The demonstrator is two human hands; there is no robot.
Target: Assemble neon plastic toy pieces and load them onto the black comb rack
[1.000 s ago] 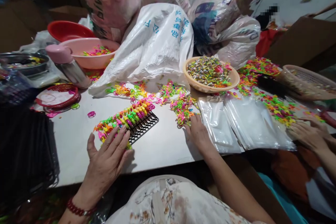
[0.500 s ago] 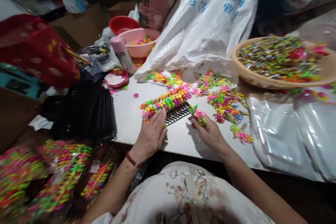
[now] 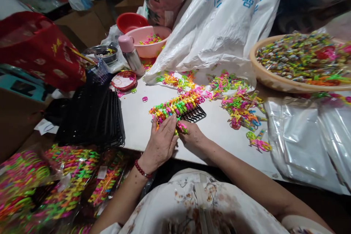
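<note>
Rows of bright plastic toys [image 3: 175, 104] in pink, green, yellow and orange fill much of a black slotted rack [image 3: 195, 114] on the white table. My left hand [image 3: 161, 140] lies over the rack's near left end, fingers together and bent around its edge and the toys there. Close beside it, my right hand [image 3: 193, 134] pinches a small green and pink plastic toy [image 3: 182, 127] against the near side of the rack. Its fingertips are partly hidden. Loose toys [image 3: 241, 106] lie heaped right of the rack.
Black racks [image 3: 90, 117] are stacked at left, above bagged toys [image 3: 71, 179]. Behind stand a flask [image 3: 131, 56], a red basket [image 3: 124, 81], a pink basin [image 3: 152, 48] and a white sack [image 3: 214, 33]. At right are a full tan basin [image 3: 274, 84] and clear bags [image 3: 298, 135].
My right hand has moved left with the green and pink toy, from beyond the rack's right end to beside my left hand. The left hand stays on the rack.
</note>
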